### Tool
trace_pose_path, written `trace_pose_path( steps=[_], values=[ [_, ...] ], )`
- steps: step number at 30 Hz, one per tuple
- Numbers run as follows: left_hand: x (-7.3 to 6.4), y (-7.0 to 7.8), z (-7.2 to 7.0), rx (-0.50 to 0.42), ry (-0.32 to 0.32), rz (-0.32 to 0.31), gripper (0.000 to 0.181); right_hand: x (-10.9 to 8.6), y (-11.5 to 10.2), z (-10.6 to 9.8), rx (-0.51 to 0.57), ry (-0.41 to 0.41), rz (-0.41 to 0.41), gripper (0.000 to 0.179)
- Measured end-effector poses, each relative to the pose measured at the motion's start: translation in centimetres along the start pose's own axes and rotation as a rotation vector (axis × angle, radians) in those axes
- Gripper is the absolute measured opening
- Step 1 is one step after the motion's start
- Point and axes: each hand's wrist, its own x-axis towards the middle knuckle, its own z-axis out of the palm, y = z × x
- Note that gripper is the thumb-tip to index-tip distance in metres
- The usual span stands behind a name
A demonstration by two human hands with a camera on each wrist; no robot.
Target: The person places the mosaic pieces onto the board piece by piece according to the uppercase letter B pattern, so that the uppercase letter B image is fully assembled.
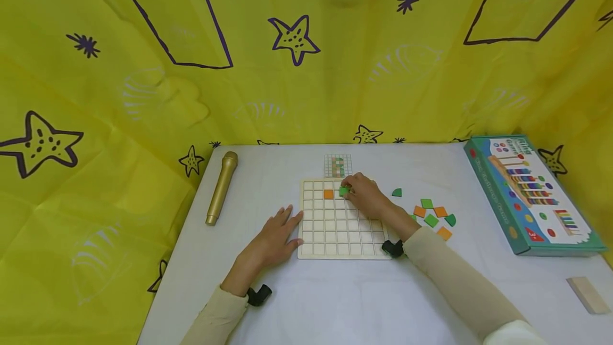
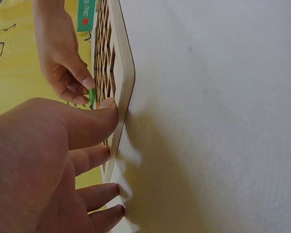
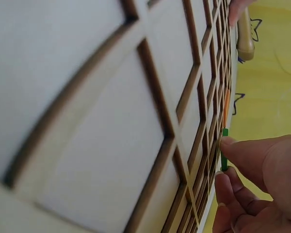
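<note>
Head view: the right hand (image 1: 366, 196) pinches a flat, partly hidden green piece (image 1: 344, 191) at the pale wooden grid board's (image 1: 331, 237) upper rows; the left hand (image 1: 275, 236), fingers extended, touches its left edge. Released askew, the piece might catch on a ridge.

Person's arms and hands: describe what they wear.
The left sleeve and right sleeve are long and beige; white fabric shows at the right one's upper end. Left wrist device and right wrist device are small and black. Left hand and right hand are ungloved.
</note>
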Motion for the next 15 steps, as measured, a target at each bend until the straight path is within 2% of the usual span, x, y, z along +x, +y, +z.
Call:
trace_pose_path(
  steps=[6, 15],
  values=[
    [0.0, -0.2, 0.1, 0.007, 0.0, -0.002, 0.068, 0.0, -0.8, 0.6, -0.043, 0.014, -0.073, 0.011],
    [0.2, -0.3, 0.3, 0.018, 0.001, 0.005, 0.067, -0.2, -1.2, 0.9, -0.082, 0.031, -0.11, 0.016]
  ],
)
